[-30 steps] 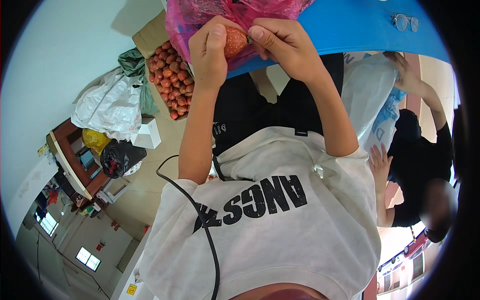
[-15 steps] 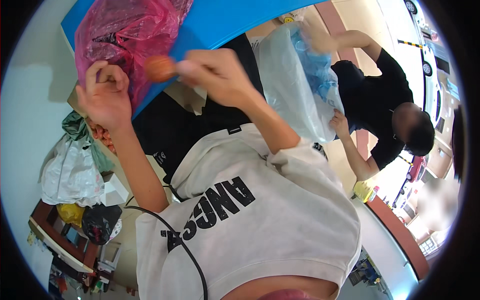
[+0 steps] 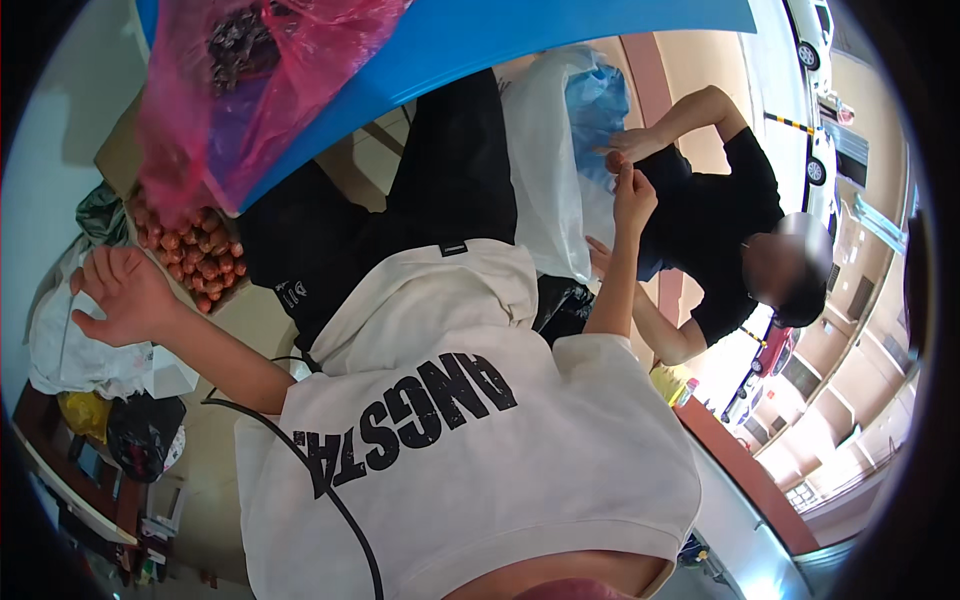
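Note:
My right hand [image 3: 635, 203] reaches out to the right, fingers pinched on a small round reddish-brown item [image 3: 614, 161]. It is beside the mouth of a large white plastic bag [image 3: 540, 170] with a blue bag [image 3: 595, 105] inside. A co-worker's hand [image 3: 635, 143] is close by the item. Away to the left, my left hand [image 3: 125, 297] is open and holds nothing, its fingers spread and slightly curled. Just beyond it stands a cardboard box [image 3: 118, 155] with several similar reddish-brown round items [image 3: 205, 255]. Their exact kind cannot be made out.
A pink plastic bag [image 3: 330, 50] with dark contents lies on the blue table [image 3: 520, 30] and hangs over its edge. White bags [image 3: 80, 335] and a black bag [image 3: 145, 435] lie at left. The co-worker [image 3: 715, 200] in black sits at right. A cable [image 3: 345, 520] crosses my shirt.
My right hand has carried the round item from beside the pink bag over to the white bag. My left hand has moved away from the pink bag, down and left, beside the box.

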Motion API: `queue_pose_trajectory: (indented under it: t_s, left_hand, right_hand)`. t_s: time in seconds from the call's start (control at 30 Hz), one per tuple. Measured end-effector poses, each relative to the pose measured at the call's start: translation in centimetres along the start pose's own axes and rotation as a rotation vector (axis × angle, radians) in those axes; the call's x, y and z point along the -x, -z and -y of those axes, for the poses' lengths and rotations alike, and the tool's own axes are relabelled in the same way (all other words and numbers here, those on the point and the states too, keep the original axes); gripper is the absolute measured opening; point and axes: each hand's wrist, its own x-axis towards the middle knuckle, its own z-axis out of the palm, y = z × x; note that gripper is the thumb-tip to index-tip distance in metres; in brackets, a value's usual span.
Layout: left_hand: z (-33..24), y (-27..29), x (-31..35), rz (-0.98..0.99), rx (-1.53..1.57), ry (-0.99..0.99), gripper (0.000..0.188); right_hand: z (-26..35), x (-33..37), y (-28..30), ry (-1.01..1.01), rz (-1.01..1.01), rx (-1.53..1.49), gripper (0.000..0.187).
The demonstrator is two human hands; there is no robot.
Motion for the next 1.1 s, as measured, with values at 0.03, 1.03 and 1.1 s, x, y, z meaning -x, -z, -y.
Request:
queue_pose_trajectory:
  t_s: [0.03, 1.03, 1.1]
  left_hand:
    - [-0.2, 0.3, 0.4, -0.193, -0.152, -0.090, 0.030]
    - [1.8, 36.2, 11.0, -0.750, -2.100, 0.645, 0.067]
    - [1.1, 37.0, 11.6, -0.604, -2.138, 0.753, 0.064]
  right_hand:
    - [-0.3, -0.4, -0.7, -0.072, 0.064, 0.075, 0.048]
    - [36.5, 6.4, -3.5, 1.048, 0.333, -0.468, 0.018]
    - [38.8, 7.1, -4.4, 1.164, 0.316, -0.428, 0.023]
